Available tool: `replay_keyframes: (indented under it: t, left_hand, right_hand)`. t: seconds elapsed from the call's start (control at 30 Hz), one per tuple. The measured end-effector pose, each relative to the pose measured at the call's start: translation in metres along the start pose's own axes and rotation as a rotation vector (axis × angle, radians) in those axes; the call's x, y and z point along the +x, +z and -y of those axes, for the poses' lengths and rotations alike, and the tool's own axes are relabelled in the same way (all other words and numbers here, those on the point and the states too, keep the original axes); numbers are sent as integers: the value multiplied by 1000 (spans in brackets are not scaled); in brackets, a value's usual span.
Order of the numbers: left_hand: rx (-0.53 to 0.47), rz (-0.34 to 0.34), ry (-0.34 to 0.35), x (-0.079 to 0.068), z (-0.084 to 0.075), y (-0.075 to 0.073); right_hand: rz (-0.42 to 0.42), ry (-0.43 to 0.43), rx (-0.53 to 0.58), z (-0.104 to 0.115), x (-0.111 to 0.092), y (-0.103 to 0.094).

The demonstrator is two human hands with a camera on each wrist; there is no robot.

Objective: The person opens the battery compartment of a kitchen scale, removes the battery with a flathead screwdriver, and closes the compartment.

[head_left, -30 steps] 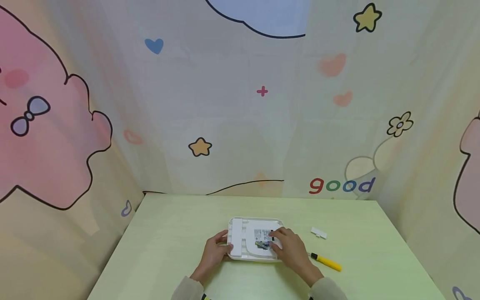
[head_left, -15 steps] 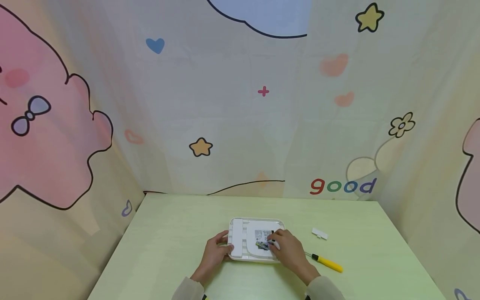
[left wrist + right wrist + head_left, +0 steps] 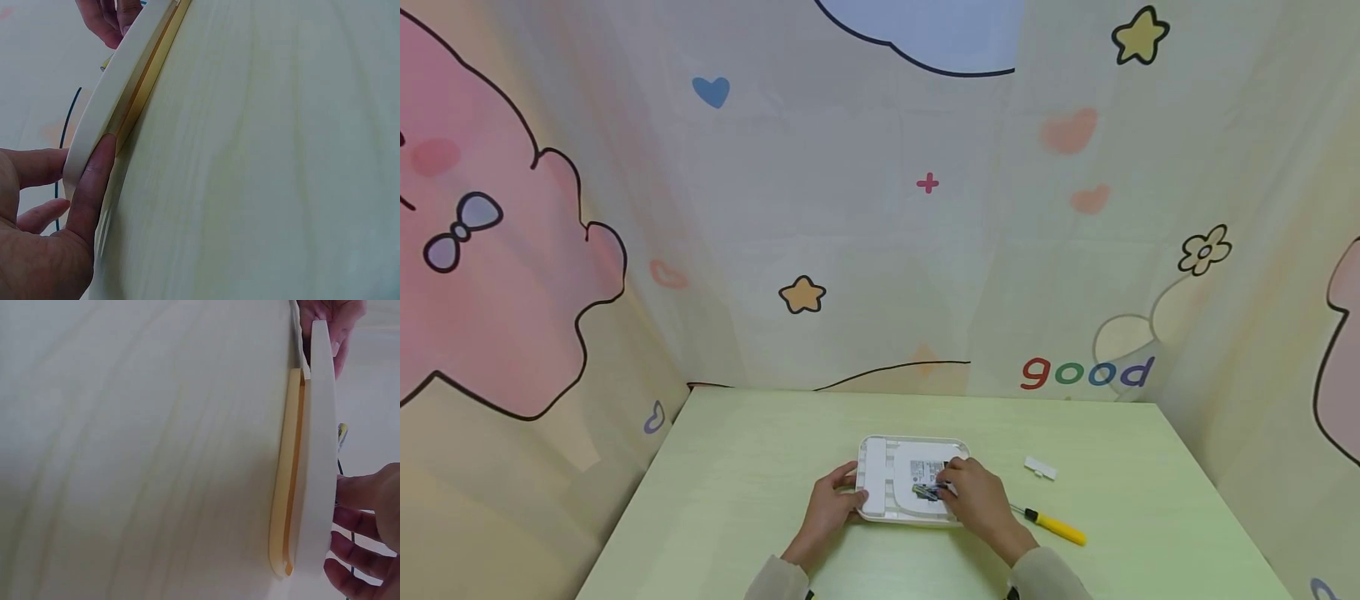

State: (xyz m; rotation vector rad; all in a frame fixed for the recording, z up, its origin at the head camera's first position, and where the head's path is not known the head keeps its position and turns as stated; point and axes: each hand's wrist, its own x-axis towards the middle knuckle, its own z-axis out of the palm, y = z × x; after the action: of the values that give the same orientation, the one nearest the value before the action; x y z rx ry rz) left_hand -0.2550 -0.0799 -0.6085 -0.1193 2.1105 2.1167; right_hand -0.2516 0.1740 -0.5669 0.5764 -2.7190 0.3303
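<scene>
A flat white battery-powered device (image 3: pixel 876 475) lies on the table with a printed label and a battery compartment facing up. A pale yellow part (image 3: pixel 284 487) shows beneath it in the right wrist view. My left hand (image 3: pixel 831 502) grips its left edge, thumb on top. My right hand (image 3: pixel 981 500) is over the compartment, thumb and fingers bent together at a small battery (image 3: pixel 927 492). That battery (image 3: pixel 342 432), with a yellow-green end, sticks up at a slant in the right wrist view. My fingers partly hide the compartment.
A screwdriver (image 3: pixel 1056 528) with a yellow handle lies right of my right hand, its shaft pointing toward the device. Behind it is a small white cover (image 3: pixel 1040 468) with a tab. A printed curtain (image 3: pixel 880 250) stands behind the table.
The fingertips of my right hand have shifted slightly at the battery, drawing closer together over the compartment. My left hand keeps its grip in place.
</scene>
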Motion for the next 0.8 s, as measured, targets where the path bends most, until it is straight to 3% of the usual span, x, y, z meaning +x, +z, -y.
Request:
replay_keyframes:
  t: [0.4,0.8]
  left_hand:
    - [3,-3,8,-2,-2,0]
    - [3,0,14,0,0,-1]
  right_hand:
    - [-70,-71,-13,-5,-5,5]
    - [-67,-41,-20,-2,-6,-2]
